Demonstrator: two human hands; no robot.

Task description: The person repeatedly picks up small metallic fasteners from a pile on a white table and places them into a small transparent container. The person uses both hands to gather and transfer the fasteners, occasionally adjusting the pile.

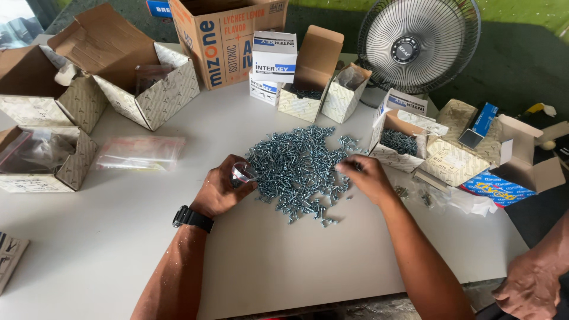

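Reaching into a heap of silver screws [299,166] spread across the white counter [118,249], a person works with both bare hands at the pile's near edges. The left hand [222,191], a black watch [192,218] on its wrist, is curled around a small clear plastic cup [243,173], whose open mouth is tipped toward the screws and sits just at the heap's left margin. The right hand [366,176] rests on the opposite flank, fingertips pinched together at the pile's right edge; whether a screw is caught between them is too small to tell. The heap lies between the two hands and slightly beyond them, so the screws are to the right of the cup and to the left of the right hand, both about equally near. The pile has no clear long axis; it is a rough round mound with strays trailing toward the person. Open cardboard boxes [148,89] ring the far side of the counter, one at right [398,141] holding more screws, with a clear plastic bag [139,153] lying flat at left and a table fan [418,44] standing behind. At lower right, another person's hand [530,287] hangs beside the counter's edge, well apart from the work.
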